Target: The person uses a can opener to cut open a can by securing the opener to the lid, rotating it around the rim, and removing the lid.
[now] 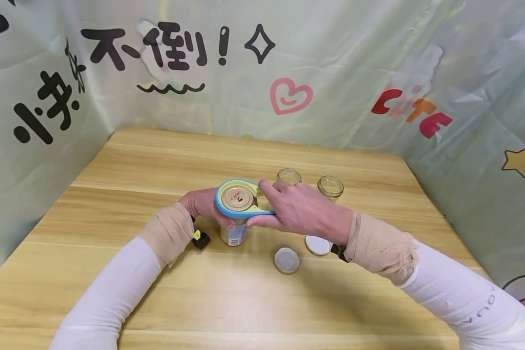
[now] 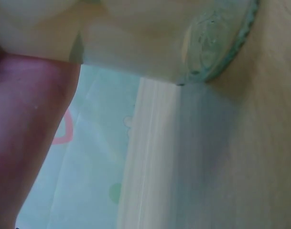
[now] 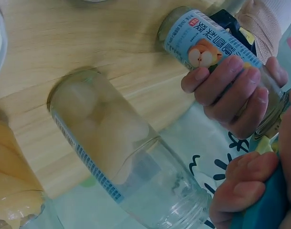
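A glass jar (image 1: 234, 236) with a blue label and a gold lid (image 1: 237, 198) stands on the table, its fruit picture showing on the label (image 3: 202, 45) in the right wrist view. My left hand (image 1: 204, 202) grips it below the lid, fingers wrapped round the glass. Around the lid sits a jar opener (image 1: 240, 214) in blue and yellow-green, its handles toward the right. My right hand (image 1: 306, 209) holds those handles. In the left wrist view, pale contents (image 2: 131, 43) show through the jar.
Behind my right hand stand two lidless jars, one with pale fruit (image 3: 100, 114), the other with orange-yellow fruit (image 3: 11, 164). Two loose lids lie on the wooden table (image 1: 157, 301): a greyish one (image 1: 287, 260) and a white one (image 1: 317, 245). A printed curtain (image 1: 332, 63) surrounds the table.
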A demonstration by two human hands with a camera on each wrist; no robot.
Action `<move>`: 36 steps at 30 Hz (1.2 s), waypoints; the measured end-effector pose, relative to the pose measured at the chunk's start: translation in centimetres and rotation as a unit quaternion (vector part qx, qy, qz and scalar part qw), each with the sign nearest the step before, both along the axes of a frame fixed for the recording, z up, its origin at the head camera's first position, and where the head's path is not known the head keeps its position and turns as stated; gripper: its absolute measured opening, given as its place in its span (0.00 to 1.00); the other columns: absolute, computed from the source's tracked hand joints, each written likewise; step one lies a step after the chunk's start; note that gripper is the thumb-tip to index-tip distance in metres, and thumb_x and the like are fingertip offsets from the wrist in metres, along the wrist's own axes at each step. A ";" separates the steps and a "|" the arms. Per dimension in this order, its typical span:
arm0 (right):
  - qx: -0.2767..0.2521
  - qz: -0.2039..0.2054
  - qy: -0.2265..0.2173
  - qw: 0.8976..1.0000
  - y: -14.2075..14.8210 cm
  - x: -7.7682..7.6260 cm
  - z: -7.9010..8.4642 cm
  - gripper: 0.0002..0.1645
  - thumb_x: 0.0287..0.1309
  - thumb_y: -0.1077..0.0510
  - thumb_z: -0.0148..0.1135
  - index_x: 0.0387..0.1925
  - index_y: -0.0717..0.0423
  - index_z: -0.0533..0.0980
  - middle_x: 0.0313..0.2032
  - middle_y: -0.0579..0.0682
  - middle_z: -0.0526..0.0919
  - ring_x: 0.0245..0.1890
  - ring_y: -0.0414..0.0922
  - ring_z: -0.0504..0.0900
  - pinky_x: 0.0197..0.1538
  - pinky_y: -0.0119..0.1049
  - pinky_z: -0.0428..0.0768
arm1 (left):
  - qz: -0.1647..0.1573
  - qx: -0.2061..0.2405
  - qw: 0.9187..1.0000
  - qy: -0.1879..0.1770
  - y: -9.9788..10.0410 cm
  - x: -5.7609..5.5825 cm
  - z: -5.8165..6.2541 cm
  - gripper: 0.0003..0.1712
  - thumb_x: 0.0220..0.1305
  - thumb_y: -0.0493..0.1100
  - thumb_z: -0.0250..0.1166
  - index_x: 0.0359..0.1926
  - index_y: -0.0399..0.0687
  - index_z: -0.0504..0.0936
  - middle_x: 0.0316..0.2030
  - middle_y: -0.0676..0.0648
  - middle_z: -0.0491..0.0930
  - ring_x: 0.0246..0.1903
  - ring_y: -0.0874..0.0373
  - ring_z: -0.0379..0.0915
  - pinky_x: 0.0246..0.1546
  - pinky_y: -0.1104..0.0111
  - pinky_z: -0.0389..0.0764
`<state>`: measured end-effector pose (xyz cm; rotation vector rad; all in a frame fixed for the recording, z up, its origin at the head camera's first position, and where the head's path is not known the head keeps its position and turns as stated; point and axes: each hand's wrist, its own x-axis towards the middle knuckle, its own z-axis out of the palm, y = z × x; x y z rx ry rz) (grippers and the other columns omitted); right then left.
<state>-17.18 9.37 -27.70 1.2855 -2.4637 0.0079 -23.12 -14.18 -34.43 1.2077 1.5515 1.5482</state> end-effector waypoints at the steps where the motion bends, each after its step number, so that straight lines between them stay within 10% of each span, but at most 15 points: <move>1: 0.003 0.000 0.000 1.000 0.0 0.0 0.0 0.35 0.52 0.26 0.58 0.35 0.53 0.63 0.17 0.43 0.63 0.08 0.39 0.61 0.10 0.29 0.60 | -0.001 0.000 1.000 0.000 0.0 0.0 0.0 0.39 0.44 0.37 0.76 0.54 0.27 0.66 0.47 0.50 0.77 0.49 0.55 0.71 0.62 0.56 0.63; 15: 0.019 -0.005 0.020 1.000 0.1 0.0 0.4 0.38 0.51 0.22 0.53 0.35 0.52 0.63 0.17 0.43 0.62 0.09 0.40 0.61 0.09 0.30 0.59 | 0.010 -0.003 1.000 0.007 0.3 -0.1 -0.2 0.42 0.43 0.41 0.77 0.54 0.25 0.65 0.47 0.50 0.77 0.48 0.55 0.71 0.62 0.55 0.63; 24: 0.017 0.000 0.037 0.999 0.1 0.0 0.6 0.38 0.48 0.23 0.58 0.35 0.53 0.63 0.17 0.43 0.61 0.10 0.40 0.61 0.09 0.30 0.58 | 0.005 0.014 1.000 -0.001 0.4 0.1 0.1 0.32 0.44 0.39 0.76 0.51 0.46 0.72 0.46 0.50 0.77 0.47 0.55 0.72 0.62 0.57 0.63; 36: 0.017 -0.010 0.032 0.999 0.2 0.3 1.4 0.39 0.52 0.22 0.51 0.36 0.53 0.64 0.18 0.42 0.62 0.09 0.39 0.62 0.10 0.30 0.61 | 0.023 0.011 1.000 0.015 0.5 -0.3 -0.4 0.37 0.43 0.42 0.77 0.54 0.40 0.70 0.47 0.50 0.78 0.48 0.55 0.71 0.62 0.58 0.62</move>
